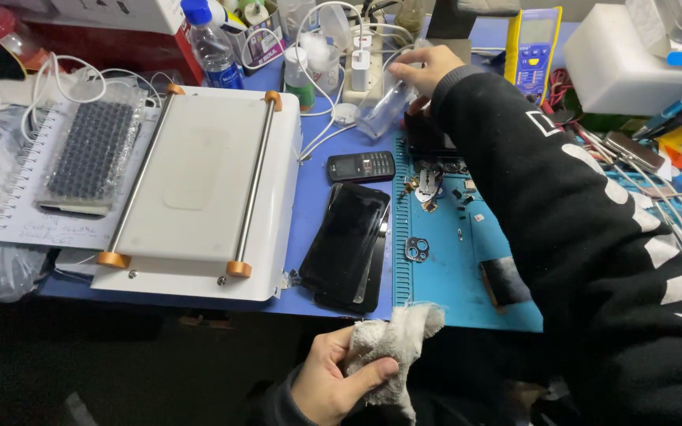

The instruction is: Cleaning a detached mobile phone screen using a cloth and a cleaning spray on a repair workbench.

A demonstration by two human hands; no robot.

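Cloth is being gripped at the bottom of the view: one crumpled grey-white rag (395,341) is being held by the left hand (331,379), whose fingers (372,371) are being kept curled shut around it, just below the near edge of the tabletop (313,209). One small clear plastic bottle (383,106) is being grasped at the far side by the right hand (428,67), the fingers being closed over its upper end while it is being held tilted above the blue surface, beside one white power strip (359,75) with cables. The right arm is being covered by one black sleeve (586,237) with white markings. Two phones are being left lying between the hands: one small black keypad phone (361,166) and, just in front of it, one large dark smartphone (347,244) lying at a slant, its right edge reaching the blue work mat. One blue work mat (455,276) is being occupied by small loose parts, among them one camera-lens frame (417,249). One white flat machine (199,193) with two metal rails is being seen to the left, near one spiral notebook (25,205) carrying one bubble-wrapped item (92,150). One water bottle with a blue cap (211,43) and one yellow multimeter (534,47) are being seen at the back.
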